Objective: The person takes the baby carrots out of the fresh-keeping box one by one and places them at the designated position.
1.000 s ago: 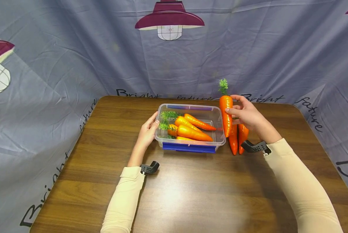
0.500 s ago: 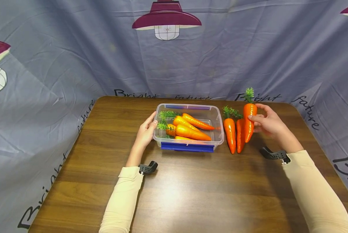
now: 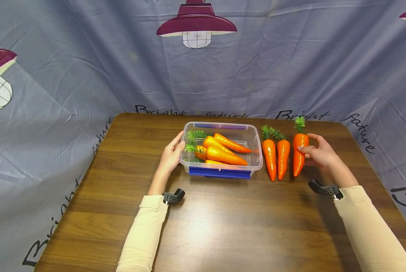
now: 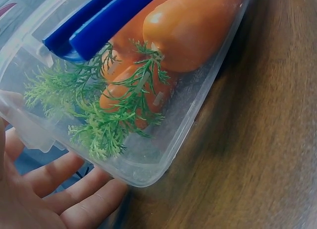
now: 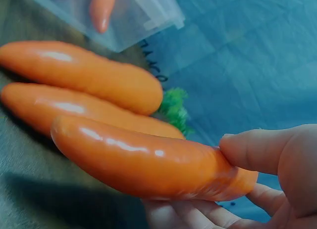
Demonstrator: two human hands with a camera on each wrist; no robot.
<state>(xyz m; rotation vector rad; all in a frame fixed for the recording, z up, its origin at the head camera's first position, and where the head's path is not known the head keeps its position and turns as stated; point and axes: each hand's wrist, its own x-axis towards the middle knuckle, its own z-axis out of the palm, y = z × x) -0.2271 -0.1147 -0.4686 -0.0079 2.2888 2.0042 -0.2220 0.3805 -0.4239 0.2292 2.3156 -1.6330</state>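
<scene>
My right hand (image 3: 321,153) pinches an orange carrot (image 3: 300,151) with a green top, between thumb and fingers. In the right wrist view this carrot (image 5: 143,162) is tilted above the table, near two other carrots. Those two, a left carrot (image 3: 269,158) and a right carrot (image 3: 283,158), lie side by side with their tops pointing away. At the left end of a clear plastic container (image 3: 222,165), my left hand (image 3: 170,156) holds its wall, thumb over the rim. Several carrots (image 3: 226,155) lie inside; one is partly hidden behind the front wall.
The brown wooden table (image 3: 203,226) extends in front of the container. A grey-blue curtain (image 3: 274,68) with printed lamps and lettering hangs directly behind the table's back edge. Blue latches (image 3: 219,173) run along the container's long sides.
My right hand has carried the carrot rightward from beside the container, past the two lying carrots, and lowered it near the table. The left hand and container stay in place.
</scene>
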